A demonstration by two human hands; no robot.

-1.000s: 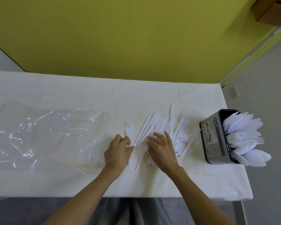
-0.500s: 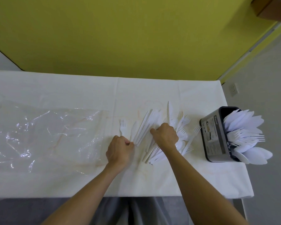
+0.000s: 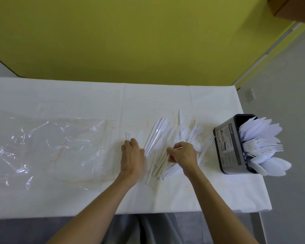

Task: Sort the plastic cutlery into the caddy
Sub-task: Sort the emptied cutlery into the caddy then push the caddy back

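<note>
Desk (image 3: 218, 199): covered with a white cloth (image 3: 77, 99); grey leg (image 3: 255, 226) at the near right corner.
Beyond: plain yellow-green surface (image 3: 130, 32), evenly lit.
Right: grey wall (image 3: 289, 85) with a white socket (image 3: 250, 95).
Top right: brown cardboard box (image 3: 292, 9).

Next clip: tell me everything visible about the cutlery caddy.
The caddy is a dark grey, round-cornered box, metal or hard plastic by its look, with a printed label on one wall. It stands upright near the right edge of the white tablecloth, its open top packed with white plastic knives, forks and spoons. The left hand and right hand are both clear of it.
</note>
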